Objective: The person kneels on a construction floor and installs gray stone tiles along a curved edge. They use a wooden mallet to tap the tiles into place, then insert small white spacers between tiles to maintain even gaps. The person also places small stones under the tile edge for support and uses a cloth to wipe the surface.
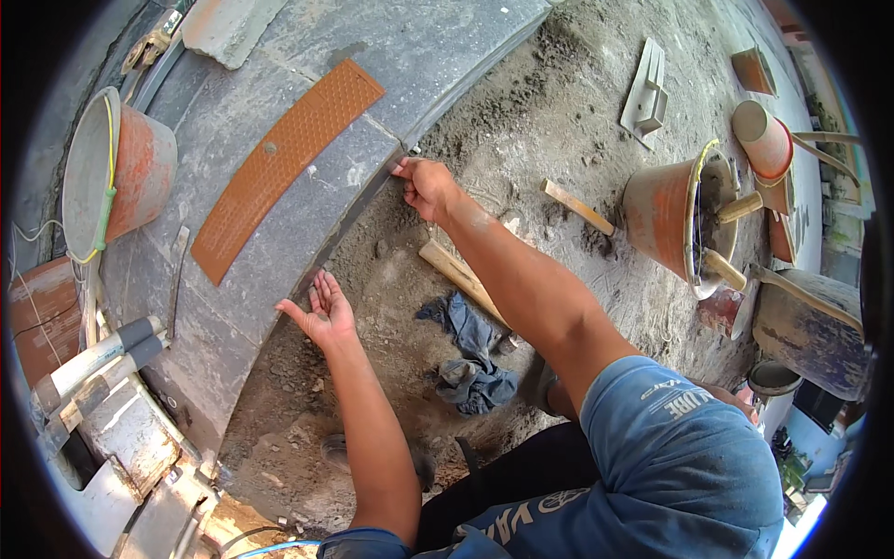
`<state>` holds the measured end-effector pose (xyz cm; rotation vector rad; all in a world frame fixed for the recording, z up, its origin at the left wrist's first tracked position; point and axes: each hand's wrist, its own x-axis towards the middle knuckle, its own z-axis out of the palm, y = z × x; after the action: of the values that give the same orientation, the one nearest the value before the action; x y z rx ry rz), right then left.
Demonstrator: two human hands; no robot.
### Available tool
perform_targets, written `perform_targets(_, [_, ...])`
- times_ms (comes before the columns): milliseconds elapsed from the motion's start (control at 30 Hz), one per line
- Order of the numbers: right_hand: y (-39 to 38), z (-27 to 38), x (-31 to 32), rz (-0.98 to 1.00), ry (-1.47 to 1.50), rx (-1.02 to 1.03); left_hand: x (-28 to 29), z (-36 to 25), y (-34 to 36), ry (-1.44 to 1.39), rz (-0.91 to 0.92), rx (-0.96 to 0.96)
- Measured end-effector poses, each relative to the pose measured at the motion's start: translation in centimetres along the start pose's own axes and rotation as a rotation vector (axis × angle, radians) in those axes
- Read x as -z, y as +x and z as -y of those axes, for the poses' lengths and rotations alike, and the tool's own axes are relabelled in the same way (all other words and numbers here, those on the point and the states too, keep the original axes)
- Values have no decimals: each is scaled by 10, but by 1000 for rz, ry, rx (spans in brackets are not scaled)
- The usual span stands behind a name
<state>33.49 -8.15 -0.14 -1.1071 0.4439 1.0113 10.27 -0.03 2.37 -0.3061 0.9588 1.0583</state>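
A long, narrow dark grey strip (358, 211) lies along the front edge of the grey stone slab floor (372, 56). My right hand (428, 189) is at the strip's far end, thumb and forefinger pinched on it, the other fingers curled. Close to its near end, my left hand (323, 314) is palm up with the thumb spread wide and the fingers bent upward. Its fingertips meet the slab edge by the strip. Behind the strip, a curved orange-brown textured panel (279, 168) rests on the slab.
An orange bucket (144, 168) stands on the slab at left. On the dirt are a wooden-handled tool (461, 279), a blue-grey rag (475, 373), a metal float (647, 98) and a tilted bucket (661, 219) with wooden handles. Pipes (102, 359) lie at lower left.
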Motion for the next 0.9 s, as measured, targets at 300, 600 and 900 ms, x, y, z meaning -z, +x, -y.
perform_targets(300, [-5,4,-2,9,32,-5,-3,1,3,-100,-40,-62])
perform_targets(600, [-13,8,-2,3,18,-19,-3,0,2,-106,-33,-29])
perform_targets(900, [-13,9,5,8,-59,34,-5,3,0,-54,-22,-60])
